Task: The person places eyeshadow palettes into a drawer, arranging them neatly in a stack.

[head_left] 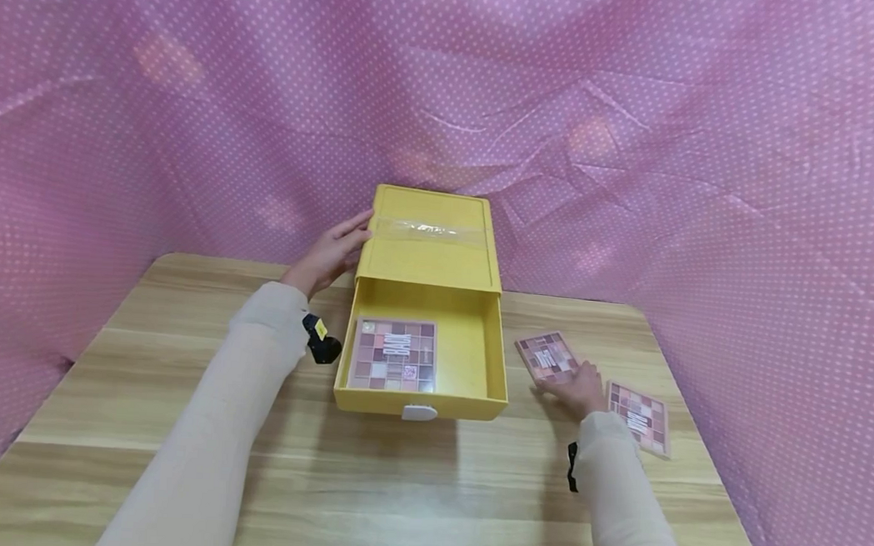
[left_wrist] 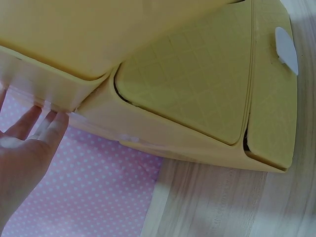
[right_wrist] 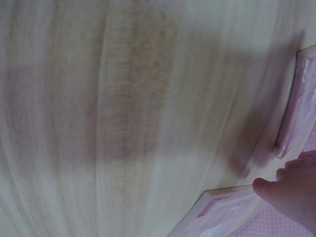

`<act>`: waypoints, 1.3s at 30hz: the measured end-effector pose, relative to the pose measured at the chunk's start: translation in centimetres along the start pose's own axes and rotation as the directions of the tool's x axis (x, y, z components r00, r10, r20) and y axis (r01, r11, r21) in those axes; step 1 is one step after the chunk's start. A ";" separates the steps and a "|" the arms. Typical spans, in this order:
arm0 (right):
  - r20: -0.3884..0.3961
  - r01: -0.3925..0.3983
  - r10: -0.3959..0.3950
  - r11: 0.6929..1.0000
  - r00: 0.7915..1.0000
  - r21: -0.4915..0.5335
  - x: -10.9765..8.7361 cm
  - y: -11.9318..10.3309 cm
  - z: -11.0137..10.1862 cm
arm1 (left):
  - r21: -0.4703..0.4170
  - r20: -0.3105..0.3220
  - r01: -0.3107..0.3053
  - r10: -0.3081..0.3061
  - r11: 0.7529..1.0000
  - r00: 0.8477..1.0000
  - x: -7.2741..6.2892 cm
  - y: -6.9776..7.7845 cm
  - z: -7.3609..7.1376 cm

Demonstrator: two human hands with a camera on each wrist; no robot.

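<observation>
A yellow drawer box (head_left: 430,260) stands at the back of the table, its top drawer (head_left: 470,350) pulled out toward me. Inside that drawer an eyeshadow palette (head_left: 382,370) marked "BACK" lies at the left side. My left hand (head_left: 328,258) rests its extended fingers against the box's left side, as the left wrist view also shows. To the right of the box, my right hand (head_left: 580,392) grips a second eyeshadow palette (head_left: 545,355) by its near right corner; some fingers are hidden. A third eyeshadow palette (head_left: 642,419) lies on the table beside the right wrist.
Below the pulled-out drawer, a closed drawer front (left_wrist: 192,74) shows in the left wrist view. Clear tape (head_left: 432,230) crosses the box top. Pink dotted fabric (head_left: 449,82) hangs behind and beside the wooden table (head_left: 363,502). The drawer front carries a white handle (head_left: 419,413).
</observation>
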State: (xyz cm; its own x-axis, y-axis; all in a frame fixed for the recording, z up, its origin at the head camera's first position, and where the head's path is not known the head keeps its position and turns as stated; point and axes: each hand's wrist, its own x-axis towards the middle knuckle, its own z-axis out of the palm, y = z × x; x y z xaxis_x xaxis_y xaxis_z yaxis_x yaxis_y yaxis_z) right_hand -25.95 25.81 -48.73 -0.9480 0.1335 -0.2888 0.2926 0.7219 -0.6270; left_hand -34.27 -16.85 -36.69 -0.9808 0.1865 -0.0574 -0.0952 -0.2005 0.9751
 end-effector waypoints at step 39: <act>-0.072 -0.026 0.018 0.993 0.997 -0.113 -0.4 0.4 1.4 | -0.005 0.007 0.002 -0.002 1.000 1.000 -0.4 0.1 0.2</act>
State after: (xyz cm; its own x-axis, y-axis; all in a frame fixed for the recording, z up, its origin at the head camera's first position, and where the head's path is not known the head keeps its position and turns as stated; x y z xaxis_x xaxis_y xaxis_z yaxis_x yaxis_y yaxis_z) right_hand -25.24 25.12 -49.87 -0.9492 0.1951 -0.2467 0.3011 0.7901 -0.5339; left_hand -33.89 -16.72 -36.58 -0.9794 0.1935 -0.0581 -0.0981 -0.2045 0.9739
